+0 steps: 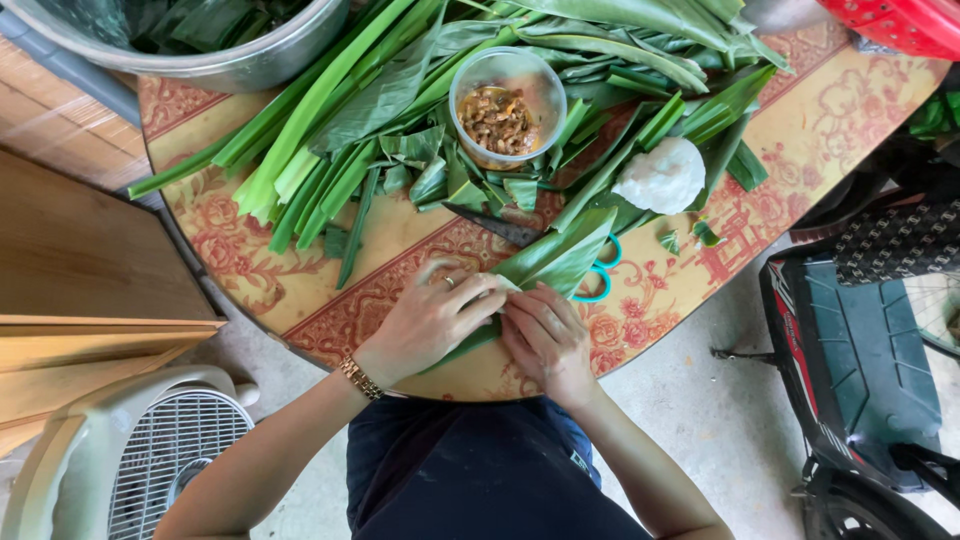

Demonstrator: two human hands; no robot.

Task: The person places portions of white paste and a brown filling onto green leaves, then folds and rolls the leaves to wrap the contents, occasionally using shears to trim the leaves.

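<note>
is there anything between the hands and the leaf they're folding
Nothing visible does. The left hand and right hand already press directly on the folded green leaf. Teal-handled scissors lie partly under it, off to the side of the fingers.

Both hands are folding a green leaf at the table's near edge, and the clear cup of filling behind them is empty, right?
Not quite. In the head view the clear cup holds brownish filling. The rest stands: left hand and right hand fold the green leaf at the table edge.
</note>
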